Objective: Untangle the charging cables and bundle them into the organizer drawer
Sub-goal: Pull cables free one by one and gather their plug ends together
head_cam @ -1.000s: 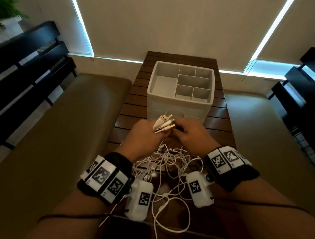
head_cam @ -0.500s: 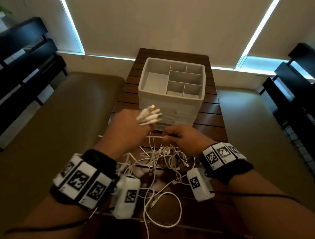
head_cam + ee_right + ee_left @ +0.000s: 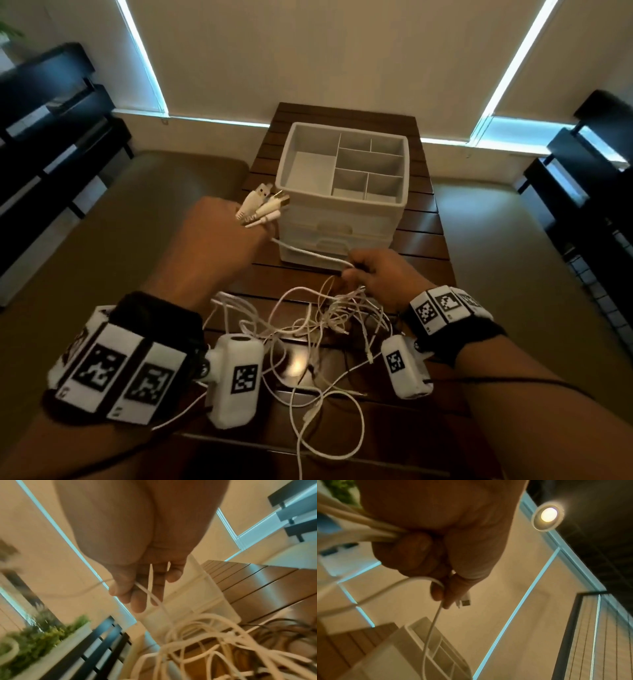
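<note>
With the left hand (image 3: 219,240) gripping the gathered plugs (image 3: 262,205) and now raised away from the right hand (image 3: 380,274), which pinches one cable (image 3: 308,254), that strand is drawn taut above the tangle (image 3: 308,329) on the table (image 3: 424,233), indicating separation is underway.

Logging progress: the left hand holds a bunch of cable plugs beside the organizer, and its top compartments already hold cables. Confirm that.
Not quite. The head view shows the organizer with empty top compartments. The left hand does hold the cable plugs beside it.
</note>
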